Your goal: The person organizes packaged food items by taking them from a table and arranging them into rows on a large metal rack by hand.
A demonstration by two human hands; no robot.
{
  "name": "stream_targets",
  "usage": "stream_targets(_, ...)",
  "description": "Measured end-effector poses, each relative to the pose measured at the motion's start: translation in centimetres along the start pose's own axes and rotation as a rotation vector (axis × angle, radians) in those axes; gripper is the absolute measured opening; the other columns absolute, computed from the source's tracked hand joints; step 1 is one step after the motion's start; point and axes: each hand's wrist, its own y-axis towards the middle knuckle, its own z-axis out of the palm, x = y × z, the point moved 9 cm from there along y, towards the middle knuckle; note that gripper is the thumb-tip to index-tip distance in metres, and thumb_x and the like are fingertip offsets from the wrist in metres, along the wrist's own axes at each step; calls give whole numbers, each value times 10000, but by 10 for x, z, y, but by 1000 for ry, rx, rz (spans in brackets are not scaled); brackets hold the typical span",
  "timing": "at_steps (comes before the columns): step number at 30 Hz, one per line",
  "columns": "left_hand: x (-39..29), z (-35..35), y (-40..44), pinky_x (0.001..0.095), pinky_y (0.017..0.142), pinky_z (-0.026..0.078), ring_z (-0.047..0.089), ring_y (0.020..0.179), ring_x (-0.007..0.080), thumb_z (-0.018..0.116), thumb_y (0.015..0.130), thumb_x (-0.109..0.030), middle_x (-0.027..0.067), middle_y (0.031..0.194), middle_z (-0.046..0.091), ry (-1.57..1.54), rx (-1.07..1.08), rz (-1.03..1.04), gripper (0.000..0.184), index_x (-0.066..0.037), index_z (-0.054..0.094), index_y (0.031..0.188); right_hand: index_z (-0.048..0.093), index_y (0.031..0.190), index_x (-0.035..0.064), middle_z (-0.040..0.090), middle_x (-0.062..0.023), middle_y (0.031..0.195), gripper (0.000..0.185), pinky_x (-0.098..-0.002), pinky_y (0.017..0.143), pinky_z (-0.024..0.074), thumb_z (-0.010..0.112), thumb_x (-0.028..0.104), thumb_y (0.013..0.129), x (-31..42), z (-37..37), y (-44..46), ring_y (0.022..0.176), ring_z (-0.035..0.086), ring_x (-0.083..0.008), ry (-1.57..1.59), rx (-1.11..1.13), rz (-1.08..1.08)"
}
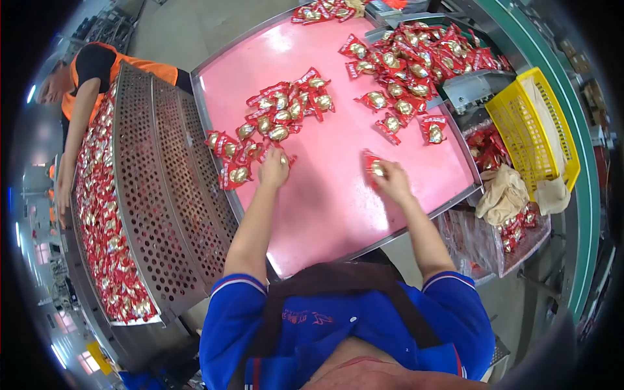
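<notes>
Right hand [393, 182] curled, pinching a red-and-gold packet [374, 165], its long side pointing away and slightly left, left hand [274, 170] half curled by the packet pile [281, 116], grip unclear

Sweets pile [283, 107] on table [318, 227], just beyond L hand [273, 169]; bigger pile [416, 65] beyond R hand [394, 183]; bin [172, 182] L of both, crate [510, 120] R, prob. w/ cloth [549, 123] inside.

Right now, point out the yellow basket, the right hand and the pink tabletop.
Yellow basket [513, 123]: head view, on its slotted side wall.
Right hand [394, 183]: head view, on the middle of the hand.
Pink tabletop [339, 143]: head view, on a bare part.
</notes>
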Motion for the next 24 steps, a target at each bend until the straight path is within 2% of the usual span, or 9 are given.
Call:
stream_targets(2,-29,3,-23,499,875,517,623,1041,401,557,925,-212,137,1315,514,-71,28,159,226,-122,610,1125,655,1152,60,641,-183,1032,410,-405,788,543,747,254,802,50,29,6,878,645,-313,19,-45,-97)
stream_targets(3,-46,1,-43,484,874,521,622,1043,391,581,905,-175,135,1303,520,-115,3,229,225,-120,623,1119,643,1101,99,609,-188,1081,375,-465,873,504,718,299,793,59,57,13,1045,596,-374,41,17,-82)
stream_targets(9,-60,19,-79,409,902,532,596,1130,337,630,816,21,136,1271,543,-355,-55,324,358,-72,630,1161,653,1131,135,635,-201,1014,274,-464,839,533,604,254,889,99,123,36,971,646,-370,-189,329,-227)
stream_targets(10,-57,18,-82,408,902,533,596,1134,336,631,812,21,136,1276,544,-431,-73,316,367,-73,630,1166,674,1113,155,663,-180,975,240,-456,801,538,548,203,914,89,88,53,931,654,-336,-259,-65,-457)
stream_targets(13,-53,9,-91,420,921,515,592,1126,344,630,818,-4,133,1287,552,-470,-137,308,385,-86,622,1195,663,1071,90,672,-122,1003,212,-445,821,516,556,148,897,76,-39,103,913,646,-284,-755,-372,-482)
stream_targets(15,-56,1,-87,440,943,489,576,1113,363,614,823,-17,133,1282,554,-419,-138,296,398,-91,611,1213,654,1101,98,688,-121,1005,272,-463,795,534,633,233,866,53,-47,110,893,674,-305,-841,-288,-493)
stream_targets(18,-42,-22,-62,484,984,449,542,1151,392,626,811,-27,145,1282,551,-350,-298,224,429,-96,602,1234,657,1174,116,698,-108,1063,422,-461,785,544,704,363,834,-8,-10,123,827,694,-320,-769,322,92)
stream_targets(20,-34,-32,-31,497,1009,432,524,1176,414,632,806,-36,169,1302,535,-262,-376,294,441,-100,602,1241,708,1061,97,729,-156,951,537,-450,809,538,646,583,843,13,33,93,907,704,-320,-454,331,127)
stream_targets(24,-36,-39,27,502,1041,425,492,1239,435,634,814,-58,229,1360,494,-83,-296,347,459,-121,599,1267,710,1076,118,728,-155,968,550,-439,814,538,634,608,836,63,73,67,929,703,-305,-435,509,61)
